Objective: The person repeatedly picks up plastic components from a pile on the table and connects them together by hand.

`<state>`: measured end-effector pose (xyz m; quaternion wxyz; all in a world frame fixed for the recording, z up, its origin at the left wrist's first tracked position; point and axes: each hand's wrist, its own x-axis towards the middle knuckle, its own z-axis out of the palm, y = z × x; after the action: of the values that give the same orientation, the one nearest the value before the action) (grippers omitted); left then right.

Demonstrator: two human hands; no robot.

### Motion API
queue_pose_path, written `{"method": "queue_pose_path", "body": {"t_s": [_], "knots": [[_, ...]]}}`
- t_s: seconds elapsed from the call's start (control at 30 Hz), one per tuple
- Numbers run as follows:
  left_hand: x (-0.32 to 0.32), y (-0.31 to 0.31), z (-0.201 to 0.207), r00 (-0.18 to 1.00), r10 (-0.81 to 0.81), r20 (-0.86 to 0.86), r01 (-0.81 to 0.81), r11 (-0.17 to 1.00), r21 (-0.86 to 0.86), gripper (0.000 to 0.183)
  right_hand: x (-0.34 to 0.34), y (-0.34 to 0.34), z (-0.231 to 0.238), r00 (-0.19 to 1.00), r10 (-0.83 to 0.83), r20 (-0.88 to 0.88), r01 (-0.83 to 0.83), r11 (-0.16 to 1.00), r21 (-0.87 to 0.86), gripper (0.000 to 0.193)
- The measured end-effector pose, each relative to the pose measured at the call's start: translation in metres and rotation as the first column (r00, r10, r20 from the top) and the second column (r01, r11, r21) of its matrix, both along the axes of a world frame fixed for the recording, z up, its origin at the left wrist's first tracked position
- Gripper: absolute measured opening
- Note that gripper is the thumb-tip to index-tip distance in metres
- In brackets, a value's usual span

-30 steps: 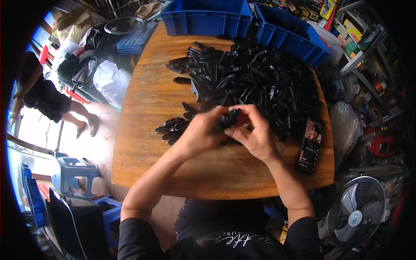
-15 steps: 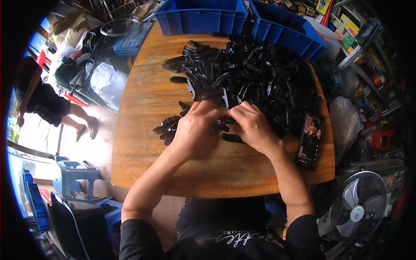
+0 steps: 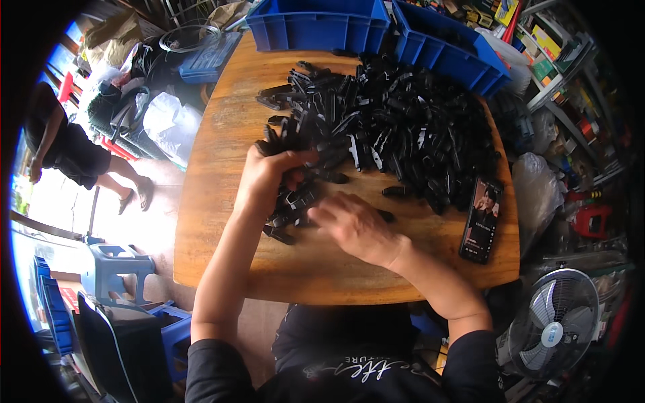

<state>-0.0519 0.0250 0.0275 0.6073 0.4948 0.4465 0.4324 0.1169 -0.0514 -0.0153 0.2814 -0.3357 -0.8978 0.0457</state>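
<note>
A large heap of black plastic pieces (image 3: pixel 430 127), long and narrow, covers the far and right part of the wooden table (image 3: pixel 222 154). At the heap's near left edge my left hand (image 3: pixel 265 174) is closed around a bunch of the same pieces (image 3: pixel 285 134), which stick out past its fingers and thumb. A smaller group of black pieces (image 3: pixel 292 208) lies between my two wrists. Right beside that group hovers my right hand (image 3: pixel 359 225), its fingers curled and smeared by motion; whether they hold anything is hidden.
Two blue plastic bins (image 3: pixel 319 30) stand along the far edge. A phone (image 3: pixel 480 218) with a lit screen lies at the table's right. Beyond the right edge are a fan (image 3: pixel 551 329) and crowded shelves. A stool (image 3: pixel 117 269) and another person (image 3: pixel 74 148) are at the left.
My hands have parted. The left moved up and left, now with a bunch of black pieces; the right came down and left toward the small group.
</note>
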Motion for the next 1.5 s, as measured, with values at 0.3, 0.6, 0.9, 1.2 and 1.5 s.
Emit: {"method": "queue_pose_path", "body": {"t_s": [0.3, 0.6, 0.9, 1.2, 1.5], "knots": [[0.008, -0.002, -0.011, 0.963, -0.168, 0.209, 0.201, 0.969, -0.146, 0.022, 0.034, 0.004, 0.021, 0.932, -0.287, -0.221, 0.207, 0.923, -0.325, 0.028], [0.017, -0.006, -0.014, 0.972, -0.206, 0.112, 0.218, 0.97, -0.108, 0.026, 0.048, 0.011, 0.023, 0.933, -0.225, -0.281, 0.077, 0.887, -0.456, 0.017], [0.022, -0.013, -0.019, 0.959, -0.279, -0.048, 0.274, 0.958, -0.084, 0.021, 0.057, 0.007, 0.037, 0.712, -0.438, -0.549, -0.047, 0.75, -0.66, 0.02], [0.034, -0.031, -0.001, 0.912, -0.382, -0.15, 0.391, 0.92, 0.034, 0.014, 0.048, 0.011, 0.026, 0.711, -0.315, -0.629, 0.128, 0.937, -0.326, 0.022], [0.033, -0.036, 0.005, 0.927, -0.304, -0.22, 0.335, 0.935, 0.117, 0.025, 0.048, 0.012, 0.022, 0.671, -0.353, -0.652, 0.05, 0.899, -0.435, 0.034]]}}
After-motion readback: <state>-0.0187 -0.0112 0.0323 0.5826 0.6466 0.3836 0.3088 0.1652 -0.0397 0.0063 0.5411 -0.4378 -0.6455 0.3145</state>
